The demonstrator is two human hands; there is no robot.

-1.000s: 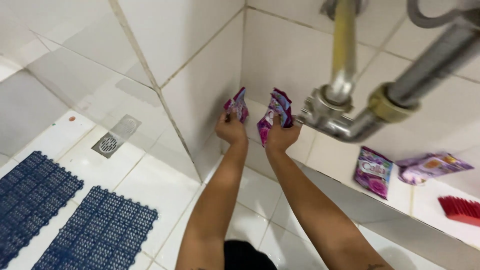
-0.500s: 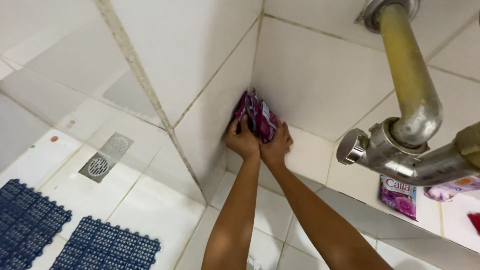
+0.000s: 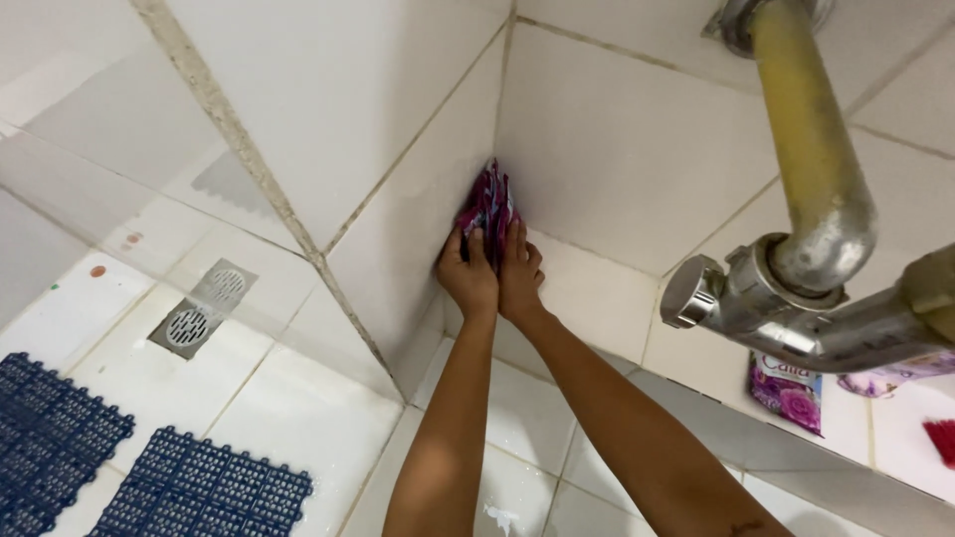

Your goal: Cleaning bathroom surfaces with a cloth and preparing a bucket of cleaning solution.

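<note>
White tile covers everything here, floor and walls alike. Nearest the camera, two bare forearms stretch away toward the corner. Low on the left, two blue plastic mats (image 3: pixel 129 467) lie side by side on the floor, and a little beyond them sits a square metal drain (image 3: pixel 202 308). On the right a thick metal pipe (image 3: pixel 808 189), yellowed along its upper length, drops into a silver elbow joint and hangs close to the camera. Under it, on a tiled ledge, a purple flowered packet (image 3: pixel 788 395) stands, with another pale purple packet (image 3: pixel 895 371) just beside it and the edge of a red brush (image 3: pixel 935 441) at the frame's border.

Farther off, the left hand (image 3: pixel 470 281) and the right hand (image 3: pixel 520 278) meet side by side, touching each other. Both are closed on a bunch of purple and pink sachets (image 3: pixel 487 206), fingers wrapped round its lower end. The bunch is pressed upright into the corner where the two tiled walls join, just above the hands.
</note>
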